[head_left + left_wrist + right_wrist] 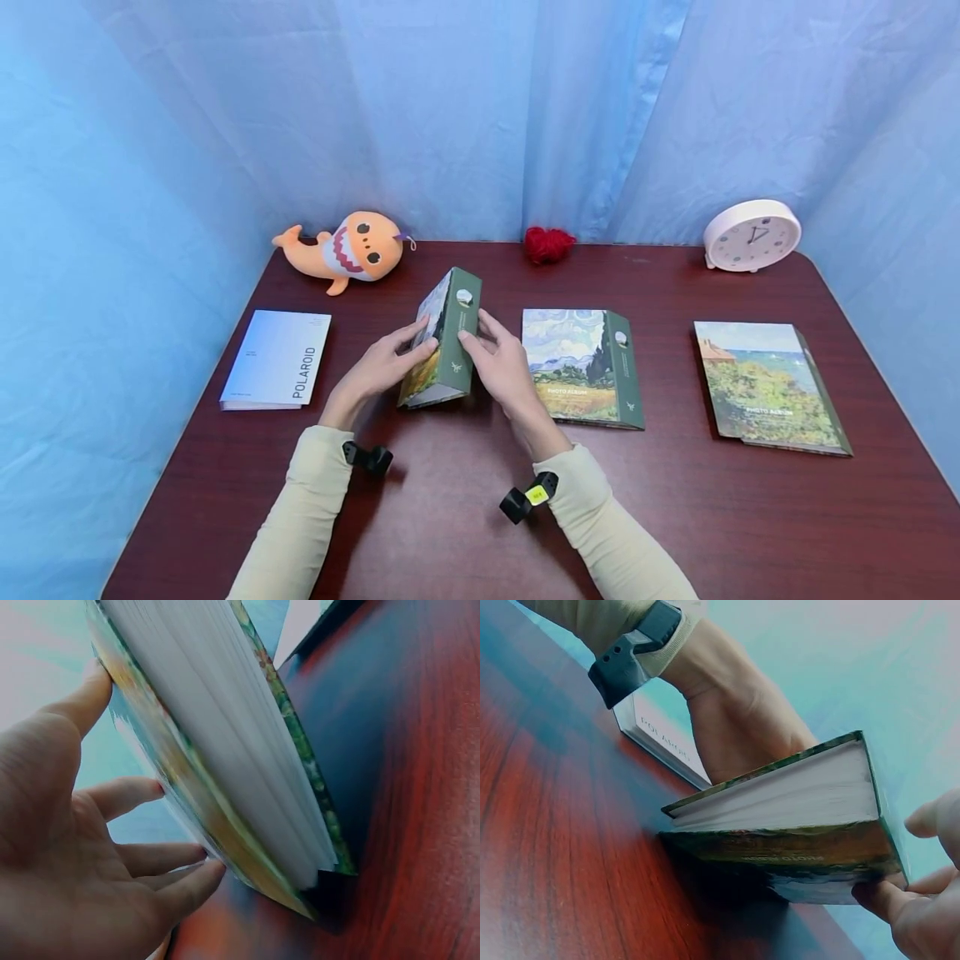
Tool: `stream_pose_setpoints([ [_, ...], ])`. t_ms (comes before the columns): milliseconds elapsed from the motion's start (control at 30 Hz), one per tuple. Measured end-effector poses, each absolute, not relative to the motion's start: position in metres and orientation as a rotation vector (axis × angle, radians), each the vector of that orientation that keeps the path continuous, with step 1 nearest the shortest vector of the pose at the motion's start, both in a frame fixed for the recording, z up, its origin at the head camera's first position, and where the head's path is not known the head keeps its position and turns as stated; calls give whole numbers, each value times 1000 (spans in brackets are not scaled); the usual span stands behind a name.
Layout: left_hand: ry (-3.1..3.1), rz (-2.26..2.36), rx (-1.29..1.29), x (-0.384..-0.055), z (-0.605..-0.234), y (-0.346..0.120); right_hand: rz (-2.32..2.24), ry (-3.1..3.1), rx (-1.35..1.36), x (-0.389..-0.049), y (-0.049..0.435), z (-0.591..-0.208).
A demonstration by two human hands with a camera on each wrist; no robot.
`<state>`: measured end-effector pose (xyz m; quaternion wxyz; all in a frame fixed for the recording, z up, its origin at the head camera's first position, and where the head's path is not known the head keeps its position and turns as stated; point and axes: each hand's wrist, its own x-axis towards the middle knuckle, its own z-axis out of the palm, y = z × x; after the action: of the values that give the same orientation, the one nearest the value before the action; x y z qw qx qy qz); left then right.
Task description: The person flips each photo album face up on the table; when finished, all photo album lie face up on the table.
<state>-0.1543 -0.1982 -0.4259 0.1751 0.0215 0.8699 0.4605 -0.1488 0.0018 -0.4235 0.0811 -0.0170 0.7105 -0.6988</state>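
A thick photo album [452, 367] with a painted landscape cover and green spine stands tilted on the table between both hands, spine upward. My left hand [382, 360] rests extended fingertips on its left cover, palm held off it in the left wrist view. Around the spine's right edge, my right hand [506, 362] grips the album, thumb on the spine and fingers at the other cover. White page edges [217, 727] show between the covers. A similar photo album [566, 358] lies flat just right of my right hand.
A blue-white Polaroid album [277, 358] lies at the left, another painted photo album [768, 383] at the right. Along the back are an orange shark plush [378, 242], a red yarn bundle [549, 245] and a white clock [753, 237]. Blue curtains [450, 117] surround the table [442, 500].
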Motion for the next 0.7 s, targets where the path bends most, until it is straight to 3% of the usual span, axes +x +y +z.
stream_pose_setpoints([
  [700, 2430, 1636, 272, -153, -403, -204, -2128, 2187, -173, -145, -8, -405],
])
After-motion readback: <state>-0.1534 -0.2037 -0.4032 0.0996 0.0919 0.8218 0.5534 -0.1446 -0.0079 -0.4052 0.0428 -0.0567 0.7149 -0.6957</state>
